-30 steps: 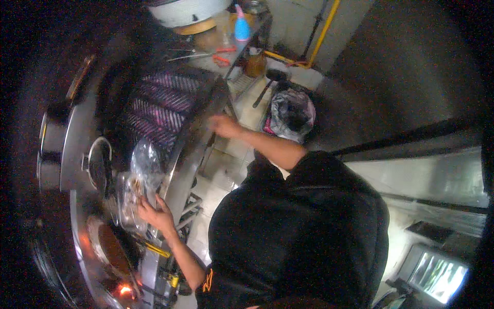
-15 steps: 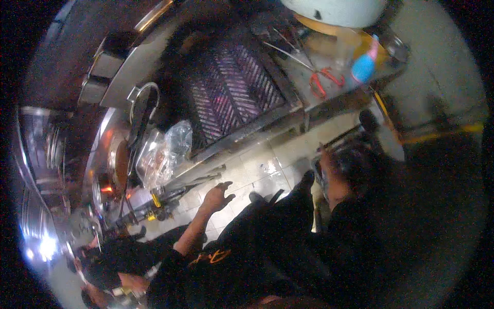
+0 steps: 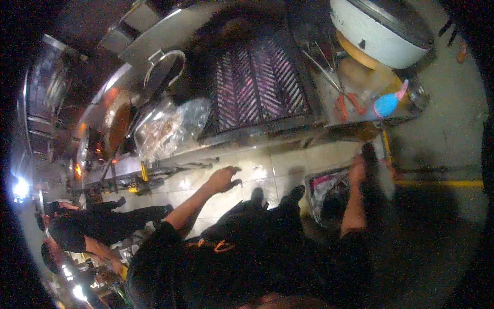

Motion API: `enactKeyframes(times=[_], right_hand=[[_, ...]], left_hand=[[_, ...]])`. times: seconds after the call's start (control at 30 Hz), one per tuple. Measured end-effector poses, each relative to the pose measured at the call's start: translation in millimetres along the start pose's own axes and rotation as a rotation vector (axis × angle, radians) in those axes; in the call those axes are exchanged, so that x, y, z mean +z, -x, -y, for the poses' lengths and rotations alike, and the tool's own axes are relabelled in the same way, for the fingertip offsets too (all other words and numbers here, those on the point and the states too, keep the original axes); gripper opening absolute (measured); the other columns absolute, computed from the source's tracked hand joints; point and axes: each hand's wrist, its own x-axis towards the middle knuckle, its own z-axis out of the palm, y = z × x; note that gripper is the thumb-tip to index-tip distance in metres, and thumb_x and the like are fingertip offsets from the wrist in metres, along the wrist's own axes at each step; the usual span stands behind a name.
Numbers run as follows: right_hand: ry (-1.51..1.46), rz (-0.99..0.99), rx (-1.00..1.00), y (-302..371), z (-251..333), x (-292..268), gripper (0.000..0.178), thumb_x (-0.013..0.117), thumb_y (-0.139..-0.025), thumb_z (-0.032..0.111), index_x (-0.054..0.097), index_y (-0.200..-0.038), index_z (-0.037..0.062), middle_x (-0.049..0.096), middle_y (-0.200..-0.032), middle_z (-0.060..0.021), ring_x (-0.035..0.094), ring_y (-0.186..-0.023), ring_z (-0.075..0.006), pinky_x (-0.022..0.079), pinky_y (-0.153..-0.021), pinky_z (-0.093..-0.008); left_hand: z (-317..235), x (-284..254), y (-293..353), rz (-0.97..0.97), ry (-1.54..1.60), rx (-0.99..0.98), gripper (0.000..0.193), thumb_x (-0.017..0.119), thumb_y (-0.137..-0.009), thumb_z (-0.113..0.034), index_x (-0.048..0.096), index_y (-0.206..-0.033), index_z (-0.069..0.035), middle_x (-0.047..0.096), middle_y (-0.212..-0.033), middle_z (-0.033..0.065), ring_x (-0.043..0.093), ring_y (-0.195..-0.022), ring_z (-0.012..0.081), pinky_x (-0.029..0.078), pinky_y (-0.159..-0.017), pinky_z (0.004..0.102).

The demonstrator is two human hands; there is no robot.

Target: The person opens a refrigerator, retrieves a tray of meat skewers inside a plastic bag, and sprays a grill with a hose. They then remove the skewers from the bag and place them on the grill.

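Observation:
My left hand (image 3: 222,180) hangs in front of the grill's front edge, its fingers apart and slightly curled, with nothing in them. My right hand (image 3: 356,167) is farther right, low by the counter's right end. Blur and a dark shape beside it hide what its fingers do. Below that hand on the floor stands a crate or bin (image 3: 321,193) with dark and pink plastic in it. Ahead of me is a dark charcoal grill with a slatted grate (image 3: 257,87), a few spots of it glowing pinkish.
Right of the grill lie red-handled tongs (image 3: 347,103) and a blue squeeze bottle (image 3: 385,105), below a large white pot (image 3: 378,33). Clear plastic bags (image 3: 170,126) sit at its left. Flames (image 3: 78,170) burn at far left. A co-worker (image 3: 69,229) stands at lower left.
My view has turned, so the counter sits more level. My right arm has straightened, its hand now farther right. My left hand stays open before the grill.

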Motion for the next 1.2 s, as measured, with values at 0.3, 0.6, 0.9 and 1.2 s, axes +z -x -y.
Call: enactKeyframes(times=[0.3, 0.6, 0.9, 1.2], right_hand=[[-0.505, -0.989, -0.127, 86.1, 174.6, -412.7, 0.012, 0.044, -0.081, 0.008, 0.051, -0.087, 0.0008, 0.054, -0.083, -0.0098, 0.051, -0.078, -0.0214, 0.043, -0.073, -0.033], [-0.799, -0.695, -1.185, 227.6, 227.7, -588.2, 0.02, 0.046, -0.08, 0.021, 0.05, -0.083, 0.0015, 0.05, -0.071, -0.0091, 0.048, -0.063, -0.0187, 0.043, -0.058, -0.0314], [-0.848, -0.628, -1.053, 230.2, 301.1, -516.2, 0.016, 0.051, -0.078, 0.02, 0.05, -0.077, 0.0039, 0.051, -0.067, -0.0072, 0.048, -0.06, -0.016, 0.042, -0.058, -0.0277], [0.014, -1.162, -1.434, 166.4, 393.0, -513.2, 0.014, 0.055, -0.076, 0.019, 0.05, -0.072, 0.0063, 0.052, -0.064, -0.0053, 0.049, -0.056, -0.0133, 0.042, -0.057, -0.0239]], left_hand=[[-113.3, -28.9, -36.1, -0.2, 0.165, 0.724, 0.059, 0.059, -0.072, -0.037, 0.039, -0.119, -0.007, 0.043, -0.118, 0.0162, 0.046, -0.103, 0.0335, 0.038, -0.087, 0.0421], [-281.0, -74.0, 18.4, -0.596, 0.564, 1.098, 0.039, 0.063, -0.064, -0.021, 0.049, -0.096, -0.004, 0.055, -0.081, 0.0162, 0.054, -0.08, 0.0337, 0.043, -0.067, 0.0428], [-209.2, -145.8, 66.9, -0.987, 0.367, 0.981, 0.023, 0.062, -0.065, -0.031, 0.052, -0.066, -0.011, 0.052, -0.058, 0.0075, 0.055, -0.058, 0.0285, 0.042, -0.051, 0.0405], [-78.2, -161.6, -85.3, -1.168, 0.493, 0.535, 0.023, 0.069, -0.046, -0.019, 0.062, -0.068, -0.012, 0.061, -0.07, 0.0052, 0.056, -0.065, 0.025, 0.045, -0.063, 0.0346]])
